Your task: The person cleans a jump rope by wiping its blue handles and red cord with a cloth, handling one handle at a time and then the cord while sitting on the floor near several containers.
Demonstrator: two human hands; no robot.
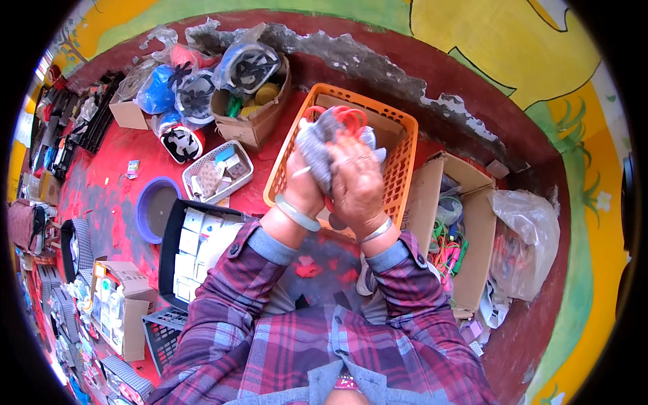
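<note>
Both hands are raised over an orange plastic basket (409, 145), pressed around a bundle of grey knitted cloth (314, 145) that looks like work gloves. My left hand (305, 187) grips the bundle from its left side, with the fingers mostly hidden behind it. Across its right side lies my right hand (358, 179), fingers bent over the cloth. Red loops (351, 118) stick up just beyond the right fingers; whether they belong to the bundle I cannot tell. Brown cardboard (388, 131) shows inside the basket.
Right of the basket stands a cardboard box (476, 250) of colourful cords, beside a clear plastic bag (523, 236). To the left are a white basket (219, 192), a purple basin (140, 209) and a black tray (169, 250) of white boxes. A full carton (253, 125) stands near the wall.
</note>
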